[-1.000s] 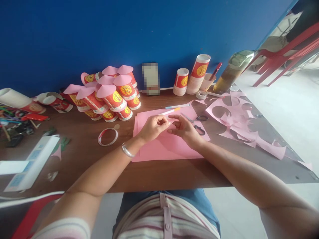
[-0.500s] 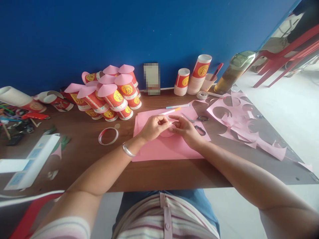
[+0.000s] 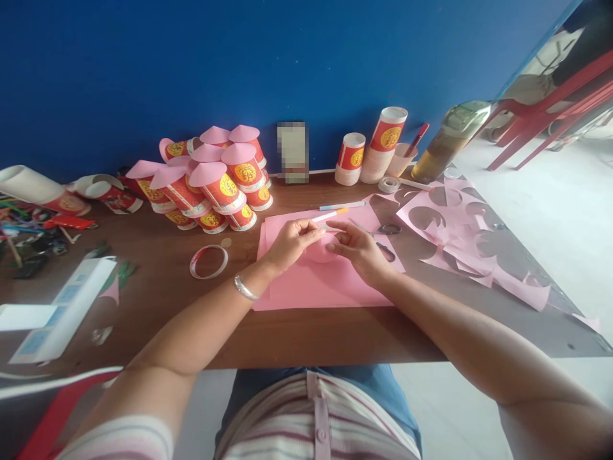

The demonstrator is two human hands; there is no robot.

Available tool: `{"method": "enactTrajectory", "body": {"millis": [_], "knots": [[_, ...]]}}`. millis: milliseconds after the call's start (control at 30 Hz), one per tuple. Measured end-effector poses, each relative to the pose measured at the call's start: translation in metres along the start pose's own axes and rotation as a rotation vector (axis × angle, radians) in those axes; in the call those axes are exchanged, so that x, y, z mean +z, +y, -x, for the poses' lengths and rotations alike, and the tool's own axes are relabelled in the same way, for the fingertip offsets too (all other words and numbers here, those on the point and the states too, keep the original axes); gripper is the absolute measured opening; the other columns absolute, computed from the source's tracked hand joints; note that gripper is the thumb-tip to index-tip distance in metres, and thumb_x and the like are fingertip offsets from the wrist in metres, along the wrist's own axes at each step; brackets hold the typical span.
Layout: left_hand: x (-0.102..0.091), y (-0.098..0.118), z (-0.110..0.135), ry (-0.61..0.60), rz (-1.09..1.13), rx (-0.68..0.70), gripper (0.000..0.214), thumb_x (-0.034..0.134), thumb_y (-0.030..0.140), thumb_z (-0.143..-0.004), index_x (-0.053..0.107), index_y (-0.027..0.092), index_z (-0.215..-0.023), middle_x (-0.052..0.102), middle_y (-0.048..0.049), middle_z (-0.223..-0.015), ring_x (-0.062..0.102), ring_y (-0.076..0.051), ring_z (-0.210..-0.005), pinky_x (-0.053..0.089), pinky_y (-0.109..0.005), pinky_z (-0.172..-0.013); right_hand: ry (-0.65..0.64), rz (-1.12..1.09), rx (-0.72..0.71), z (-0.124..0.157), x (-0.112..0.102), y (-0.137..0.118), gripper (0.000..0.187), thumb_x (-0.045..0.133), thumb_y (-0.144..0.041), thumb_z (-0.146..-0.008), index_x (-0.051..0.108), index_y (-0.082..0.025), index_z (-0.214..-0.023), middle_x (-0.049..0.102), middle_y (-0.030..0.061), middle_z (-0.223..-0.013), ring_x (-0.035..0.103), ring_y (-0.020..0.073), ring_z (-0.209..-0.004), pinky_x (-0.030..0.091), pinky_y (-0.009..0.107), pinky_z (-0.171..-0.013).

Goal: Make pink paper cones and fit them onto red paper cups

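A small piece of pink paper (image 3: 320,250) with a curved edge is between my hands, over a stack of pink paper sheets (image 3: 316,291). My left hand (image 3: 293,244) pinches its far left edge with thumb and fingertips. From the other side, my right hand (image 3: 358,250) has thumb and fingers curved around the paper, gripping it. Scissors with dark handles (image 3: 385,252) lie just beyond my right hand, partly hidden by it. Two markers, one blue-capped (image 3: 342,206) and one orange-ended (image 3: 330,214), rest at the top of the sheets.
Red paper cups with pink cone tops (image 3: 209,176) stand stacked at back left. A roll of tape (image 3: 208,262) lies left of the sheets. Pink offcuts (image 3: 460,236) cover the right side. Cup stacks (image 3: 383,144), a bottle (image 3: 445,140) and a phone (image 3: 293,152) line the wall.
My right hand's fingers have spread a little, away from the left fingertips. The pink paper has shifted slightly between my hands.
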State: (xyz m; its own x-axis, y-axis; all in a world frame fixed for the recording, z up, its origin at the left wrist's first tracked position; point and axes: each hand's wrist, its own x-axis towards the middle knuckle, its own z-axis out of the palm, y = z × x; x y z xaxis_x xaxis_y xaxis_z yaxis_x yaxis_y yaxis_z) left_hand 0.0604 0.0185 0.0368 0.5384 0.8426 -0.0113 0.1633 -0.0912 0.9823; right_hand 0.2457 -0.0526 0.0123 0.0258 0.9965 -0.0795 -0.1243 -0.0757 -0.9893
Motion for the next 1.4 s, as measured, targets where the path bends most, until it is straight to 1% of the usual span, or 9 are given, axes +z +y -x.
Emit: {"method": "enactTrajectory", "body": {"millis": [167, 367, 467, 600, 733, 933, 1067, 1167, 1400], "knots": [[0.001, 0.003, 0.001, -0.036, 0.103, -0.071, 0.048, 0.068, 0.059, -0.09, 0.055, 0.019, -0.068, 0.042, 0.0022, -0.068, 0.036, -0.013, -0.067, 0.03, -0.03, -0.064, -0.001, -0.05, -0.007, 0.0, 0.0, 0.0, 0.061, 0.092, -0.044, -0.071, 0.068, -0.024, -0.124, 0.059, -0.006, -0.072, 0.058, 0.0173, -0.076, 0.048, 0.036, -0.078], [0.001, 0.002, 0.001, -0.074, 0.06, -0.061, 0.041, 0.082, 0.055, -0.079, 0.066, 0.017, -0.075, 0.059, -0.0004, -0.075, 0.049, -0.014, -0.074, 0.039, -0.029, -0.072, 0.001, -0.048, -0.01, 0.0, 0.0, 0.0, 0.064, 0.094, -0.045, -0.07, 0.067, -0.024, -0.124, 0.061, -0.0058, -0.072, 0.061, 0.0184, -0.077, 0.051, 0.037, -0.08], [0.001, 0.001, 0.001, -0.058, 0.044, -0.067, 0.042, 0.083, 0.055, -0.078, 0.065, 0.017, -0.073, 0.059, -0.0004, -0.073, 0.05, -0.014, -0.074, 0.039, -0.03, -0.072, 0.003, -0.061, -0.023, 0.0, 0.0, 0.0, 0.064, 0.095, -0.046, -0.069, 0.067, -0.024, -0.123, 0.06, -0.0062, -0.071, 0.061, 0.0179, -0.076, 0.051, 0.037, -0.079], [0.0, 0.003, 0.002, -0.072, 0.073, -0.074, 0.043, 0.078, 0.056, -0.084, 0.064, 0.017, -0.072, 0.055, 0.0004, -0.072, 0.046, -0.013, -0.071, 0.037, -0.029, -0.069, 0.01, -0.077, 0.001, 0.0, 0.0, -0.001, 0.068, 0.096, -0.045, -0.068, 0.067, -0.023, -0.126, 0.064, -0.005, -0.074, 0.062, 0.0177, -0.077, 0.05, 0.037, -0.08], [0.0, 0.003, 0.003, -0.088, 0.203, -0.12, 0.042, 0.071, 0.059, -0.09, 0.069, 0.017, -0.085, 0.055, 0.0005, -0.076, 0.046, -0.012, -0.069, 0.037, -0.027, -0.065, 0.052, -0.181, 0.01, 0.0, 0.001, -0.002, 0.07, 0.098, -0.044, -0.063, 0.069, -0.024, -0.123, 0.065, -0.0056, -0.076, 0.062, 0.0165, -0.077, 0.051, 0.035, -0.08], [-0.001, -0.007, -0.001, -0.062, 0.347, -0.135, 0.03, 0.085, 0.042, -0.077, 0.07, 0.017, -0.086, 0.066, -0.0002, -0.086, 0.058, -0.013, -0.079, 0.045, -0.024, -0.074, 0.131, -0.27, -0.018, -0.003, -0.001, -0.002, 0.063, 0.1, -0.043, -0.061, 0.073, -0.025, -0.115, 0.059, -0.0077, -0.07, 0.061, 0.0157, -0.077, 0.051, 0.033, -0.079], [-0.005, -0.014, -0.004, -0.008, 0.379, -0.106, 0.029, 0.085, 0.041, -0.077, 0.07, 0.017, -0.084, 0.065, 0.0013, -0.082, 0.056, -0.011, -0.076, 0.043, -0.023, -0.073, 0.025, -0.272, 0.0, -0.002, -0.001, -0.004, 0.051, 0.097, -0.049, -0.066, 0.077, -0.025, -0.106, 0.071, -0.001, -0.085, 0.066, 0.0196, -0.085, 0.056, 0.037, -0.084], [-0.009, -0.015, -0.005, -0.036, 0.401, -0.132, 0.03, 0.085, 0.042, -0.077, 0.069, 0.017, -0.084, 0.062, 0.0024, -0.077, 0.052, -0.01, -0.069, 0.039, -0.024, -0.067, -0.023, -0.244, -0.001, -0.001, -0.001, -0.004, 0.045, 0.089, -0.062, -0.075, 0.08, -0.023, -0.096, 0.074, 0.0036, -0.099, 0.068, 0.0204, -0.094, 0.058, 0.038, -0.091], [-0.012, -0.012, -0.006, -0.1, 0.374, -0.106, 0.033, 0.085, 0.042, -0.077, 0.067, 0.015, -0.075, 0.054, 0.0031, -0.069, 0.045, -0.009, -0.065, 0.034, -0.023, -0.063, -0.033, -0.186, 0.026, -0.002, -0.002, 0.0, 0.052, 0.086, -0.072, -0.072, 0.08, -0.023, -0.086, 0.075, 0.0045, -0.094, 0.067, 0.0197, -0.093, 0.056, 0.038, -0.096]]}}
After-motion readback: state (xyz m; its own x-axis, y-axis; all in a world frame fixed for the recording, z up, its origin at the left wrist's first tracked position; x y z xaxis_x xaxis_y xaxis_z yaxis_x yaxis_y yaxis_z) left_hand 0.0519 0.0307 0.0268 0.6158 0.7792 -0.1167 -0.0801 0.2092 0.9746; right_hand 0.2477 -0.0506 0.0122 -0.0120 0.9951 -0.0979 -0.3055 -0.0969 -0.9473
